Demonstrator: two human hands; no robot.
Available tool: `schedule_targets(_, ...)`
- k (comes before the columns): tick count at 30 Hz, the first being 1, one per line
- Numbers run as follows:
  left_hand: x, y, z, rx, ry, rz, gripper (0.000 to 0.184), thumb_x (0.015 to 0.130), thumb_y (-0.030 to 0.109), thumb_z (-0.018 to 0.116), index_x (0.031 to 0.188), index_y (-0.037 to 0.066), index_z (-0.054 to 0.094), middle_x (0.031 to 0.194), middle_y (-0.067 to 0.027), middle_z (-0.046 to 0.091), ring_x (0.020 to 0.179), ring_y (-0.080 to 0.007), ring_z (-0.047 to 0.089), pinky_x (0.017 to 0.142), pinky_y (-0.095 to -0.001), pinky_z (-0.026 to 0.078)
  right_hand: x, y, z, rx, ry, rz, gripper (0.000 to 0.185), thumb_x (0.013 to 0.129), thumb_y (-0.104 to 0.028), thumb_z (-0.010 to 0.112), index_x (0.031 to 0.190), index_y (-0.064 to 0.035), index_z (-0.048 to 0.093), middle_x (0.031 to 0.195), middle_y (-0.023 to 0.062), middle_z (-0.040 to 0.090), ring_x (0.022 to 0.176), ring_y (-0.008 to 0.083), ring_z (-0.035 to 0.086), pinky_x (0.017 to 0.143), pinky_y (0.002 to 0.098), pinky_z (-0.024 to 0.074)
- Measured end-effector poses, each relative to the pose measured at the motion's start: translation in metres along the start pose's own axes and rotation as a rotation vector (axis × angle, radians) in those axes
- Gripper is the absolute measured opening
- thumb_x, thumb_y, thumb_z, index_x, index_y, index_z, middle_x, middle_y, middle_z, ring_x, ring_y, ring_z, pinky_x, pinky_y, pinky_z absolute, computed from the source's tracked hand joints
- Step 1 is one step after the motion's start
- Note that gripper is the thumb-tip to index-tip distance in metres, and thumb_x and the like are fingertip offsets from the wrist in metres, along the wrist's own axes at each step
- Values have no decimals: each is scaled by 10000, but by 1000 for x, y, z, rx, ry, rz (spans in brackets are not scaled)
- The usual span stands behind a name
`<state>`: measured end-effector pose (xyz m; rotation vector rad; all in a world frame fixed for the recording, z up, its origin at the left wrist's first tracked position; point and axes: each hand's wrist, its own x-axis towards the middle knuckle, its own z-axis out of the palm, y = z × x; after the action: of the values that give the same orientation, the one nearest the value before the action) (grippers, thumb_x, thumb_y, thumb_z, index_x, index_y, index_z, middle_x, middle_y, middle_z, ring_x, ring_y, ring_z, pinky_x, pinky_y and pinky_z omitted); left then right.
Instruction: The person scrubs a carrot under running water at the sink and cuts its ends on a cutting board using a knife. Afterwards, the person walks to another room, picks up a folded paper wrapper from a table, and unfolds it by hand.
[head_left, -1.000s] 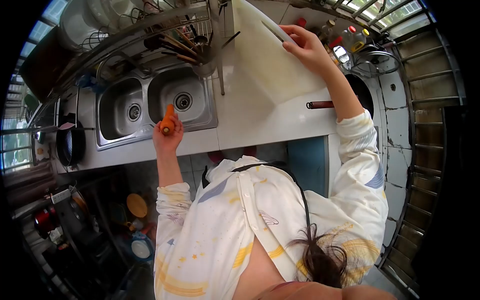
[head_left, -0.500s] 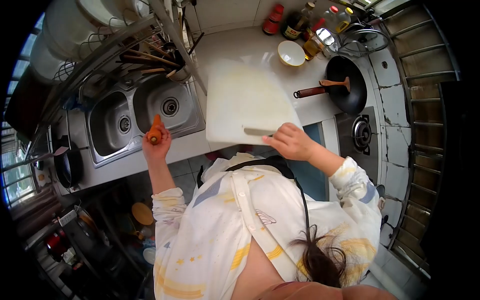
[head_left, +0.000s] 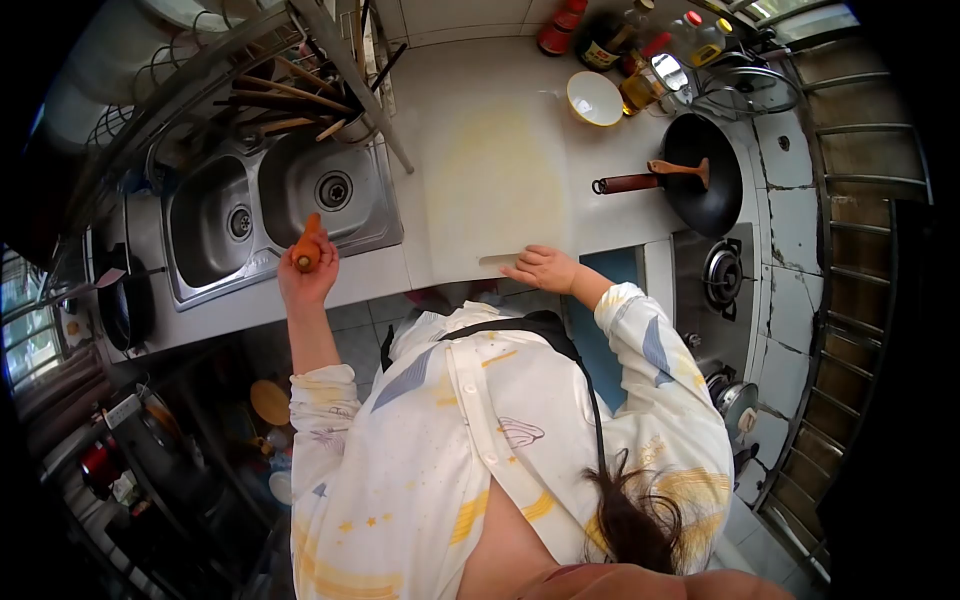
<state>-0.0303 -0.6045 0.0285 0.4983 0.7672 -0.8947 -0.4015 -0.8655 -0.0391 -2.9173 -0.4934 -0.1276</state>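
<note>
An orange carrot lies in my left hand, above the front rim of the right sink basin, its cut-looking end toward me. A whitish cutting board rests flat on the counter to the right of the sink. At the board's near right corner, beside its handle slot, sits my right hand, its fingers on the board's edge.
The double sink is at the left, under a dish rack with a utensil holder. Right of the board are a white bowl, a wok with a wooden spatula, several bottles and a gas stove.
The cutting board has come down from a raised, tilted position to lie flat on the counter. My right hand came down with it. My left hand still holds the carrot.
</note>
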Motion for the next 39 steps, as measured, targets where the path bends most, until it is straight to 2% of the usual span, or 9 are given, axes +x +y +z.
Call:
schedule_targets(5,2,4,-1,14,-31,6,509,845,190,363,1298,-40,326,1180,-202,487,849,-228,604,926,-375,367,-9,-25,1,-58,49,270,378,752,-130,542,1129,-121,553,941,15,565,926,179,541,927,349,403)
schedule_targets(8,-1,6,8,29,-53,23,504,850,189,355,1296,-44,318,1158,-203,491,854,-230,603,919,-380,370,-5,-41,-29,-31,74,573,239,734,-141,580,966,-105,624,985,39,573,935,221,532,858,362,414)
schedule_targets(10,5,7,12,44,-56,29,501,852,188,350,1293,-48,314,1145,-201,493,860,-232,603,915,-382,372,-1,-48,-46,561,-2,1051,128,740,-179,628,827,-85,635,1020,66,563,989,253,507,818,397,413)
schedule_targets(11,10,9,12,57,-52,31,492,855,194,351,1286,-43,327,1134,-190,503,869,-212,599,910,-374,368,3,-51,-58,555,2,1067,128,740,-179,628,827,-85,635,1020,66,563,989,253,507,818,397,413)
schedule_targets(13,22,12,13,83,-54,17,484,859,201,352,1279,-37,341,1122,-178,513,879,-191,596,905,-367,364,18,-59,-89,19,-90,927,126,778,-194,632,834,-81,639,995,97,555,968,289,508,761,403,420)
schedule_targets(16,31,12,14,38,-47,-32,485,853,197,343,1271,-49,341,1108,-183,517,884,-202,594,901,-374,369,72,-58,-157,698,259,875,181,800,-187,629,940,-74,648,956,115,559,920,267,530,813,360,411)
schedule_targets(20,31,5,19,34,-83,-103,492,842,189,346,1267,-58,341,1042,-175,533,893,-212,590,899,-379,375,131,-72,-251,1340,670,198,374,877,-359,558,1052,-38,639,900,60,481,844,180,454,790,286,364)
schedule_targets(24,36,7,18,97,-90,-95,504,834,184,360,1272,-63,338,1005,-175,549,904,-224,586,902,-391,388,166,-104,-310,1706,702,-292,377,875,-366,552,1035,-35,635,895,60,474,842,180,447,787,286,359)
schedule_targets(39,28,20,13,39,-114,-103,506,850,171,370,1297,-58,311,1122,-210,495,900,-234,593,910,-389,386,234,-157,-326,1854,490,-552,397,868,-396,531,971,-23,619,878,60,449,834,182,420,774,283,343)
